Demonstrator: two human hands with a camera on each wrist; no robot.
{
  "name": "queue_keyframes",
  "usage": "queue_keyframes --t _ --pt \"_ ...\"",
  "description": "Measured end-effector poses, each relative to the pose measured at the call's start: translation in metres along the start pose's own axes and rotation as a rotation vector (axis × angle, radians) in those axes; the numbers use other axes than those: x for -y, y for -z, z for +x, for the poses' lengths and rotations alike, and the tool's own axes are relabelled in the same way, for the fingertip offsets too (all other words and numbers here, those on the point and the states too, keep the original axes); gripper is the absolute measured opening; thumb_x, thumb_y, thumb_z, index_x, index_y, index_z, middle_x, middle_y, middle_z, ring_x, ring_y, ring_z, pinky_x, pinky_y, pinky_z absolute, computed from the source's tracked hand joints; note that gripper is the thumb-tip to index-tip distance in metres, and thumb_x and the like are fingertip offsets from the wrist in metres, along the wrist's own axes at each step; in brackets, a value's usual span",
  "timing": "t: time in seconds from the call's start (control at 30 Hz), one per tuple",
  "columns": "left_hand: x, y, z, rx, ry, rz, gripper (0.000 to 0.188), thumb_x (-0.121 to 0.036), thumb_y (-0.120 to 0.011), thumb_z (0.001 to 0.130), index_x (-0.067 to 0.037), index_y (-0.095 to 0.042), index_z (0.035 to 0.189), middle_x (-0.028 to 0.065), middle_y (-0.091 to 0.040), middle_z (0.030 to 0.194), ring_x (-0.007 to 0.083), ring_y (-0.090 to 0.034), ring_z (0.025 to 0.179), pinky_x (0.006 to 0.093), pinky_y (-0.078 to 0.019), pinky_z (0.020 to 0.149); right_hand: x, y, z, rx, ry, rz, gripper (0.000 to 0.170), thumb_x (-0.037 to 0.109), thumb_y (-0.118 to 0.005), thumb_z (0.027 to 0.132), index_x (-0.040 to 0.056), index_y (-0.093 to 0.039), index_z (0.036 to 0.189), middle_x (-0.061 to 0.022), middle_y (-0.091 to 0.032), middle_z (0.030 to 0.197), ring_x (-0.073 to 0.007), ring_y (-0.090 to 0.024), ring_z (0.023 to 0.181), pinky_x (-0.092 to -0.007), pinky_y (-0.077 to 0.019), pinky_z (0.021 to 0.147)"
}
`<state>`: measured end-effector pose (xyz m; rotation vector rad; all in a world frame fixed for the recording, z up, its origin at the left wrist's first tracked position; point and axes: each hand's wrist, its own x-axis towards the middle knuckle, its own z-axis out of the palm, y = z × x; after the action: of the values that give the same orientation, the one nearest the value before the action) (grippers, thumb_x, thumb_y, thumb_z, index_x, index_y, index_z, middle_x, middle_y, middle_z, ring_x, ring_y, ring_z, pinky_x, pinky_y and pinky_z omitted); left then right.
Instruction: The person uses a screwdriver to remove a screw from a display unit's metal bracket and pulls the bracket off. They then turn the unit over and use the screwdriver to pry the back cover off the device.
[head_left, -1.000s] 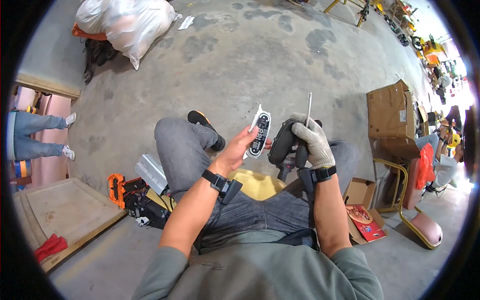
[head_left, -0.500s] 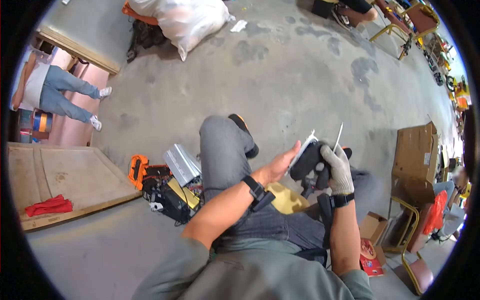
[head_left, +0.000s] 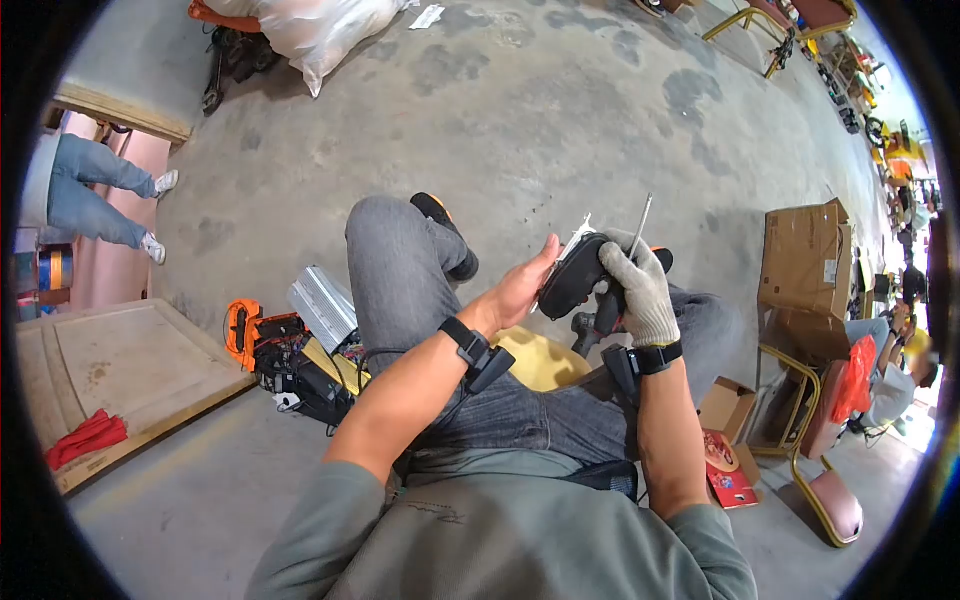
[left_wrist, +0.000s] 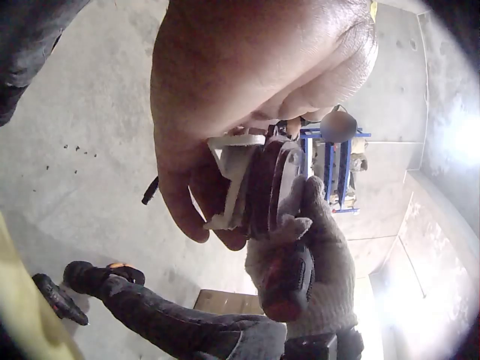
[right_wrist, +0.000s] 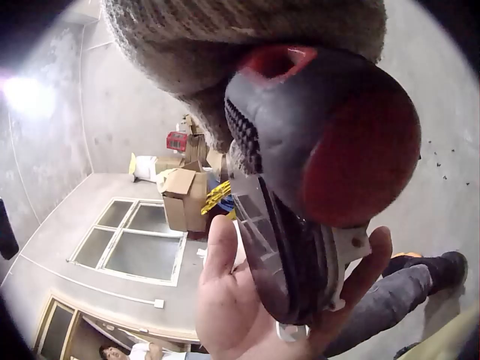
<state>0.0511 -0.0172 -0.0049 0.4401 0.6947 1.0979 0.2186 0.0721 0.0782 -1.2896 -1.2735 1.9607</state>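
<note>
Where a second ago the white frame (left_wrist: 238, 184) and black housing (head_left: 573, 280) were apart, with the frame's dark display facing up, I now see the two pieces brought face to face. That leaves them handled as a close pair; from here I cannot tell whether they are fastened or merely pressed together.

Above the lap, with no worktop beneath them, the bare left hand (head_left: 519, 290) holds the frame between thumb and curled fingers. The right hand (head_left: 645, 290), gloved, is clamped round the screwdriver (right_wrist: 364, 161) and steadies the housing as well, its fingers against the rounded side. The metal shaft points up and away from the lap.

I make out coarse, ribbed knit at the glove's cuff, a dull rounded shell on the housing, and thin pale brackets along the frame. The screwdriver handle is bulbous and smooth, red at its butt, with a band of small raised grip studs. On the floor, a silver case (head_left: 325, 308) shows straight parallel fins; beside it sits a cluttered pile of dark parts (head_left: 300, 370), close to the right edge of the wooden panel (head_left: 130, 360).
</note>
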Motion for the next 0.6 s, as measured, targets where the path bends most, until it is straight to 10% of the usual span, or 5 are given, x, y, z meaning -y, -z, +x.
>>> queue_keyframes --t 0.6 --pt "-0.0078 -0.0051 -0.0048 0.035 0.038 0.007 0.067 -0.058 -0.029 0.107 -0.004 -0.057 0.135 0.0091 -0.070 0.116 0.0176 -0.068 0.108 0.0320 -0.0521 0.095 -0.0003 -0.0048 -0.0008 -0.109 0.073 -0.256 0.036 0.025 -0.070 0.093 -0.0008 -0.066 0.118 -0.0055 -0.069 0.096 -0.0118 -0.064 0.078 -0.0267 -0.0545 0.068"
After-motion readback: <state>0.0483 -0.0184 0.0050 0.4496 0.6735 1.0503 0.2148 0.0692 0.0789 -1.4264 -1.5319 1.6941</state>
